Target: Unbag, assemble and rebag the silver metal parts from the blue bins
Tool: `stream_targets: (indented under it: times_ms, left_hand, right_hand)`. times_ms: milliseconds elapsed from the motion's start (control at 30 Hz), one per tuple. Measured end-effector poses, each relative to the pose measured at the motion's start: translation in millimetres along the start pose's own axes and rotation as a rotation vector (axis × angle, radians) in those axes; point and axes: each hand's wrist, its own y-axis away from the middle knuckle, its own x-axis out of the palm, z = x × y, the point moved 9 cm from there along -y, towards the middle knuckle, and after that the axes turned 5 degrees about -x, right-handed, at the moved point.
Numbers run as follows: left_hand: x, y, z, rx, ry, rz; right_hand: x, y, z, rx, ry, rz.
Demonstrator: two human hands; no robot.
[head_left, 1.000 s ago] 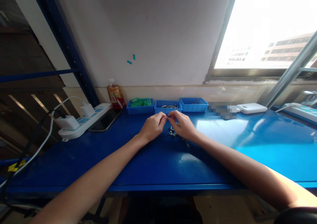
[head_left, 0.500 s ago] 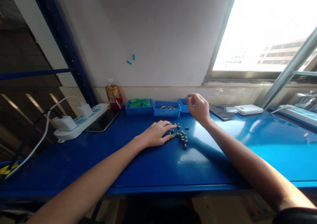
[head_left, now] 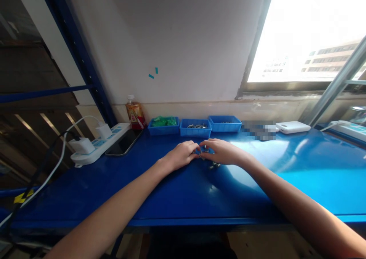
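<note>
Both hands rest low on the blue table [head_left: 183,190], over a small heap of grey metal parts [head_left: 214,165]. My left hand [head_left: 180,155] lies palm down with curled fingers, its tips at the heap's left side. From the right, my right hand [head_left: 223,151] covers most of the heap, fingertips bent down onto it. The fingertips of the two hands nearly meet. What either hand pinches is hidden under the fingers. A few parts show just below my right hand.
Three small blue bins line the back: one with green pieces [head_left: 163,125], one with grey parts [head_left: 196,127], one nearly bare [head_left: 224,123]. A drink bottle [head_left: 134,114], phone [head_left: 124,142] and power strip [head_left: 98,144] sit left. A white power bank [head_left: 292,127] lies right.
My right hand has come back from the rightmost bin down onto the heap. My left hand has stayed at the heap, curling its fingers.
</note>
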Motion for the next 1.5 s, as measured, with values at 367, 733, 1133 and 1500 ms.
stream_targets:
  times_ms: [367, 733, 1133, 1500]
  left_hand:
    - [-11.6, -4.5, 49.2, -0.25, 0.646, -0.174]
    - [-7.1, -4.4, 36.1, -0.234, 0.779, -0.141]
    - [-9.4, -4.4, 32.4, -0.261, 0.841, -0.192]
    - [-7.2, -4.7, 26.2, -0.247, 0.761, -0.158]
  right_hand:
    - [-5.5, -5.1, 17.9, -0.165, -0.255, -0.362]
    - [-1.9, -4.9, 16.5, -0.154, -0.277, -0.382]
    - [-1.1, -5.6, -0.2, -0.006, -0.322, -0.449]
    - [-18.7, 2.0, 13.8, -0.061, -0.203, -0.542]
